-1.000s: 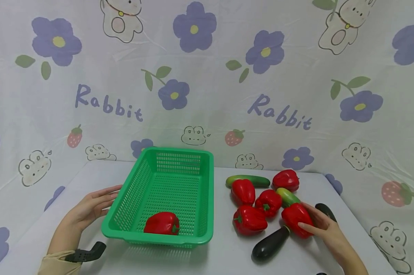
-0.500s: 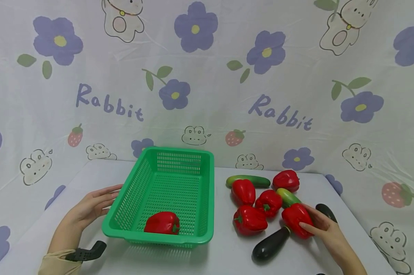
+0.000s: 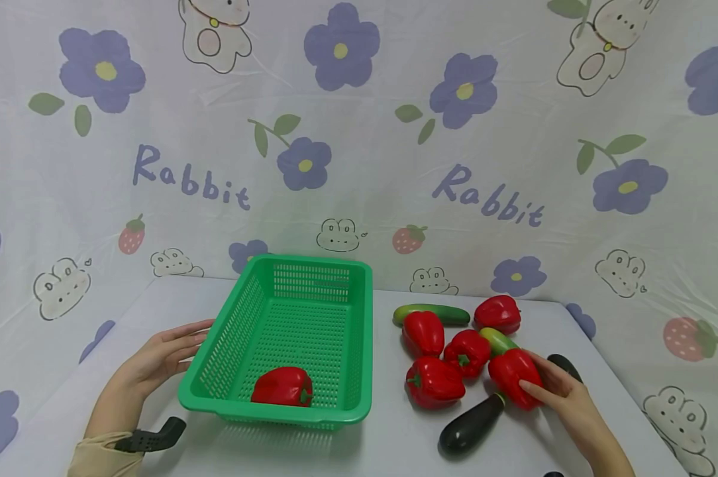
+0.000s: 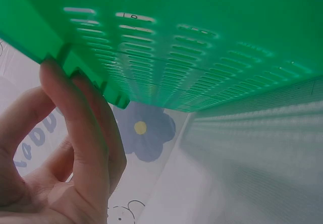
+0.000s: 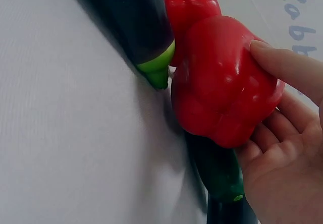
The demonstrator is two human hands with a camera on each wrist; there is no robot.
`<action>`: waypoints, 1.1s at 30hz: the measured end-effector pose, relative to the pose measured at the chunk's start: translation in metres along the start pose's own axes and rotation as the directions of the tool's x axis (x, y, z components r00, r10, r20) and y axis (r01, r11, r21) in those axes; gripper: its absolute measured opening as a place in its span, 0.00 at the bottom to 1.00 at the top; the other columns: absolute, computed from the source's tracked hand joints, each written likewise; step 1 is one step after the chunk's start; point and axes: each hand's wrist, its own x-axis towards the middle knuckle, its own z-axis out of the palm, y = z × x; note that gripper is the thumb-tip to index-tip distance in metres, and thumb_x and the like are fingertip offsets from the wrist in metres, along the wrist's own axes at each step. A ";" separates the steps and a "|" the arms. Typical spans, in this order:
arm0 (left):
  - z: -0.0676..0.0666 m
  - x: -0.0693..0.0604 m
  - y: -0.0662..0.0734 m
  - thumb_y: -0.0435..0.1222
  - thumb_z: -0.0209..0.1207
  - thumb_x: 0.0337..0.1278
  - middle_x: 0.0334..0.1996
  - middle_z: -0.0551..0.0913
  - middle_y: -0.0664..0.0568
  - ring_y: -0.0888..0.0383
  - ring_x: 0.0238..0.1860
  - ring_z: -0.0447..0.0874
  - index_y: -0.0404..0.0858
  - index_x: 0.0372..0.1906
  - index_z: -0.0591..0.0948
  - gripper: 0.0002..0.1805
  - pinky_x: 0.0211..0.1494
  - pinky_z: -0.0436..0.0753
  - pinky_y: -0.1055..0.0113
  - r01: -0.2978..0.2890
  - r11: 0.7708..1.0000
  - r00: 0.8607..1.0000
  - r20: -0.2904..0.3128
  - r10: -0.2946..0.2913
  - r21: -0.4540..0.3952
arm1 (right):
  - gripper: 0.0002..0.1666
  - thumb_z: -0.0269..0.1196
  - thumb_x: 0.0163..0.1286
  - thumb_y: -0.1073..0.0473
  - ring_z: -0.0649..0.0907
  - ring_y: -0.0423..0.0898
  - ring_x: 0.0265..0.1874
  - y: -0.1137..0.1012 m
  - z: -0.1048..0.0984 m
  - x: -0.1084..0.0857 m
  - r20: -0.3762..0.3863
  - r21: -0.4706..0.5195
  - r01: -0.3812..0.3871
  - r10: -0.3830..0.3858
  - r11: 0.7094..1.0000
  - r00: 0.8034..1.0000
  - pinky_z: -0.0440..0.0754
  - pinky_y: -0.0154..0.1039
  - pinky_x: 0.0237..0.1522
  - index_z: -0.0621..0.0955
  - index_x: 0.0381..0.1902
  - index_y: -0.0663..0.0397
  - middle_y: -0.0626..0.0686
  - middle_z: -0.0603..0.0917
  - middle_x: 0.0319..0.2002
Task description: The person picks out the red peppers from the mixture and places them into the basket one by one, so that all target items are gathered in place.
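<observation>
One black eggplant point(image 3: 469, 427) lies nearest on the white table point(image 3: 395, 437), between 7 and 8 o'clock of the held red pepper point(image 3: 514, 379), with its stem end just beside that pepper. The right hand point(image 3: 564, 394), at 4 o'clock, pinches the held red pepper between thumb and fingers. Change: compared with half a second ago, the held red pepper sits slightly higher in the head view, while the black eggplant keeps its place. Judgement: the grasp appears to be taking load, which puts the work at the onset of a lift; clearance from the table cannot be confirmed. The left hand point(image 3: 159, 358), at 9 o'clock of the green basket point(image 3: 275, 414), has its fingers extended and slightly bent; fingertips rest against the outer rim, and no grip is shown. A second pepper point(image 3: 281, 387) lies inside the basket at 6 o'clock. Farther back, relative to the held red pepper, four loose peppers point(image 3: 435, 382) occupy 9 to 11 o'clock; a dark vegetable point(image 3: 564, 366), partly hidden by the right hand, lies between 2 and 3 o'clock; a partly covered cucumber point(image 3: 495, 339) shows at 11 o'clock; a far cucumber point(image 3: 448, 314) lies at 10 o'clock. A printed cloth point(image 3: 383, 132) hangs behind the table.
</observation>
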 end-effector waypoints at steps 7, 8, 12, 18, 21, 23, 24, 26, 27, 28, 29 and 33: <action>0.000 0.000 0.000 0.33 0.48 0.74 0.51 0.84 0.69 0.69 0.53 0.82 0.52 0.61 0.78 0.19 0.52 0.83 0.64 -0.004 1.000 1.000 0.006 0.004 -0.004 | 0.51 0.64 0.65 0.39 0.57 0.60 0.75 -0.007 0.000 0.000 -0.014 0.006 0.017 -0.017 1.000 1.000 0.77 0.21 0.50 0.53 0.78 0.46 0.59 0.56 0.76; 0.000 0.000 0.000 0.33 0.48 0.74 0.51 0.84 0.69 0.69 0.53 0.82 0.52 0.61 0.78 0.19 0.52 0.82 0.64 -0.004 1.000 1.000 0.006 0.004 -0.004 | 0.51 0.64 0.65 0.39 0.57 0.60 0.75 -0.008 0.000 0.000 -0.016 0.002 0.018 -0.018 1.000 1.000 0.77 0.22 0.51 0.53 0.78 0.45 0.59 0.56 0.76; 0.000 0.000 0.000 0.33 0.48 0.73 0.50 0.84 0.70 0.69 0.53 0.82 0.52 0.61 0.78 0.19 0.52 0.82 0.64 -0.002 1.000 1.000 0.001 0.002 -0.005 | 0.52 0.63 0.65 0.38 0.57 0.60 0.75 -0.012 -0.001 0.000 -0.026 -0.015 0.014 -0.014 1.000 1.000 0.78 0.33 0.58 0.52 0.78 0.44 0.58 0.55 0.77; 0.000 0.001 -0.001 0.33 0.48 0.73 0.50 0.84 0.70 0.68 0.52 0.83 0.52 0.60 0.78 0.19 0.51 0.83 0.64 -0.008 1.000 1.000 0.000 0.008 -0.003 | 0.54 0.63 0.64 0.37 0.56 0.61 0.75 -0.018 -0.002 0.003 -0.023 -0.020 0.002 -0.003 1.000 1.000 0.68 0.50 0.66 0.50 0.79 0.43 0.57 0.53 0.78; 0.000 0.001 0.000 0.33 0.48 0.73 0.50 0.84 0.70 0.68 0.52 0.83 0.51 0.62 0.77 0.19 0.51 0.83 0.64 -0.007 1.000 1.000 -0.001 0.007 -0.001 | 0.53 0.62 0.65 0.36 0.56 0.60 0.75 -0.022 -0.003 0.004 -0.024 -0.020 0.017 -0.017 1.000 1.000 0.73 0.42 0.64 0.50 0.79 0.41 0.57 0.54 0.78; 0.001 0.001 0.000 0.33 0.48 0.73 0.50 0.84 0.69 0.68 0.52 0.83 0.50 0.63 0.77 0.19 0.51 0.83 0.64 -0.004 1.000 1.000 -0.003 0.004 -0.001 | 0.52 0.61 0.66 0.36 0.57 0.60 0.75 -0.025 -0.004 0.004 -0.028 -0.023 0.040 -0.041 0.999 0.999 0.75 0.36 0.61 0.51 0.78 0.41 0.56 0.54 0.78; 0.001 0.001 0.000 0.33 0.48 0.73 0.50 0.84 0.69 0.68 0.52 0.83 0.50 0.63 0.77 0.19 0.51 0.83 0.64 -0.002 1.000 1.000 -0.003 0.002 0.000 | 0.51 0.61 0.66 0.36 0.57 0.60 0.75 -0.027 -0.004 0.004 -0.031 -0.027 0.049 -0.050 0.998 0.998 0.76 0.31 0.59 0.51 0.78 0.41 0.56 0.55 0.78; 0.001 0.001 0.000 0.33 0.48 0.73 0.50 0.84 0.70 0.69 0.52 0.83 0.50 0.63 0.76 0.20 0.52 0.82 0.64 0.003 1.000 1.000 -0.006 -0.003 0.004 | 0.50 0.60 0.66 0.36 0.57 0.60 0.75 -0.030 -0.004 0.005 -0.033 -0.032 0.066 -0.067 0.997 0.997 0.76 0.28 0.57 0.51 0.78 0.41 0.56 0.55 0.77; 0.001 0.001 0.000 0.33 0.48 0.73 0.50 0.84 0.70 0.69 0.52 0.83 0.51 0.63 0.76 0.19 0.52 0.82 0.64 0.006 1.000 1.000 -0.008 -0.006 0.007 | 0.50 0.60 0.67 0.36 0.57 0.60 0.75 -0.031 -0.004 0.005 -0.033 -0.031 0.074 -0.075 0.997 0.997 0.76 0.28 0.57 0.51 0.78 0.41 0.57 0.55 0.78; 0.001 0.000 0.001 0.34 0.48 0.73 0.50 0.84 0.70 0.69 0.52 0.83 0.51 0.62 0.77 0.19 0.52 0.82 0.64 0.009 1.000 1.000 -0.009 -0.009 0.007 | 0.50 0.60 0.67 0.36 0.57 0.60 0.75 -0.033 -0.004 0.005 -0.034 -0.029 0.083 -0.083 0.996 0.996 0.76 0.28 0.57 0.52 0.78 0.41 0.57 0.55 0.78; 0.001 0.000 0.001 0.34 0.48 0.73 0.50 0.84 0.70 0.69 0.52 0.83 0.52 0.62 0.77 0.19 0.52 0.82 0.64 0.010 1.000 1.000 -0.011 -0.010 0.010 | 0.49 0.60 0.67 0.37 0.57 0.60 0.75 -0.035 -0.004 0.005 -0.034 -0.024 0.091 -0.092 0.996 0.995 0.76 0.26 0.55 0.52 0.78 0.41 0.57 0.55 0.78; 0.001 -0.001 0.001 0.34 0.48 0.73 0.50 0.84 0.70 0.69 0.52 0.83 0.53 0.60 0.78 0.18 0.52 0.82 0.64 0.011 1.000 1.000 -0.011 -0.011 0.011 | 0.48 0.60 0.68 0.38 0.57 0.60 0.75 -0.040 -0.002 0.007 -0.037 -0.005 0.121 -0.121 0.993 0.992 0.76 0.23 0.53 0.53 0.78 0.40 0.57 0.55 0.78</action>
